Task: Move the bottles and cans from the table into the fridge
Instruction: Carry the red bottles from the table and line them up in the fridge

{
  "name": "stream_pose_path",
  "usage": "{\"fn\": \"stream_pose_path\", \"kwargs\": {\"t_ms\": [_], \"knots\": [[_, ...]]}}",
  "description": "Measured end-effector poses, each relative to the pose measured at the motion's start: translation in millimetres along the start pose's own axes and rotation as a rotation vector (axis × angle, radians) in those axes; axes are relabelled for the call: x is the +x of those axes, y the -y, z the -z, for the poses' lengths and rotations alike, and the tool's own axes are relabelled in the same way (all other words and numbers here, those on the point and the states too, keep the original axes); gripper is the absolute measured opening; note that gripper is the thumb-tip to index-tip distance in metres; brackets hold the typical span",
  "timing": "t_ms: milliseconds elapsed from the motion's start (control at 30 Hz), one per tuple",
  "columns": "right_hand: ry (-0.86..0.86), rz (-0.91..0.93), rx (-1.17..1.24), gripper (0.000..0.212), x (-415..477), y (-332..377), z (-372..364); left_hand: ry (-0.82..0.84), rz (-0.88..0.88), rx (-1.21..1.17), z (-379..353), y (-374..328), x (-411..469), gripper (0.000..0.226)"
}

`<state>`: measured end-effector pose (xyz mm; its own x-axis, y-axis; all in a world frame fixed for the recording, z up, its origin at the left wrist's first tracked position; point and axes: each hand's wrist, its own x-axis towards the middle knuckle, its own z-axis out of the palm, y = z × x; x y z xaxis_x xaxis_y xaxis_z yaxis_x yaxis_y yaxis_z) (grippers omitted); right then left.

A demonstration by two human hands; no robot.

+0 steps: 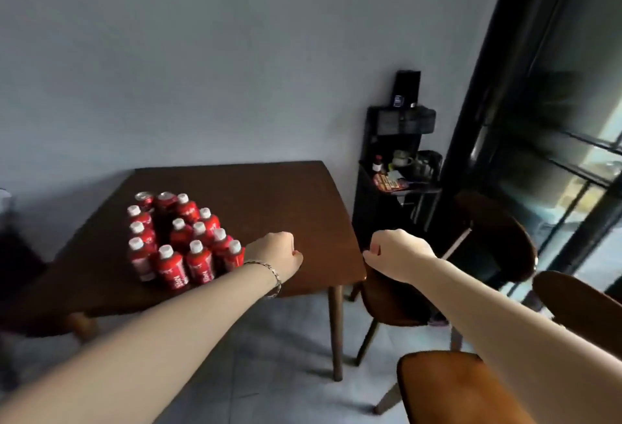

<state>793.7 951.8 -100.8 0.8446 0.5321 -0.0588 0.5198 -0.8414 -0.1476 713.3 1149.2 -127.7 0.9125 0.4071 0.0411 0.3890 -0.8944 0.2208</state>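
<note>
Bottles (175, 265): red, white caps. Cans (144, 199): red, silver tops. Table (269, 201): dark brown. Wall (202, 70): grey.

Counter (269, 194): one, of dark wood.
Bottles (178, 235): eleven, red-labelled with white caps, standing in one cluster.
Cans (144, 199): two, red, at the cluster's far end.
Hands: two, the left hand (274, 252) and the right hand (400, 255).
Bracelet (271, 272): one, on the left wrist.
Chairs (451, 386): at least two; the seats and backs overlap, so the exact count is unsure.
Shelf unit (380, 221): one, black; its small items are too blurred to count.
</note>
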Motion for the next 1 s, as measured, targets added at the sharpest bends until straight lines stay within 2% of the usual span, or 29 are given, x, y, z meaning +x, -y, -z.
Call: {"fn": "stream_pose_path", "kwargs": {"t_ms": [233, 367, 600, 767, 867, 1000], "knots": [[0.073, 0.219, 0.042, 0.025, 165, 66, -10, -0.085, 0.311, -0.063, 16, 86, 104, 0.016], [0.152, 0.341, 0.041, 0.024, 239, 113, -21, -0.145, 0.407, -0.094, 16, 136, 147, 0.014], [0.239, 0.482, 0.001, 0.027, 331, 203, -74, -0.113, 0.493, -0.078, -10, 237, 200, 0.012], [0.323, 0.559, 0.036, 0.035, 386, 271, -127, 0.04, 0.391, 0.024, -36, 315, 244, 0.023], [0.388, 0.621, 0.035, 0.055, 405, 305, -155, 0.172, 0.282, 0.109, -51, 352, 268, 0.029], [0.505, 0.703, -0.145, 0.085, 418, 338, -197, 0.308, 0.117, 0.157, -75, 387, 292, 0.033]]}}
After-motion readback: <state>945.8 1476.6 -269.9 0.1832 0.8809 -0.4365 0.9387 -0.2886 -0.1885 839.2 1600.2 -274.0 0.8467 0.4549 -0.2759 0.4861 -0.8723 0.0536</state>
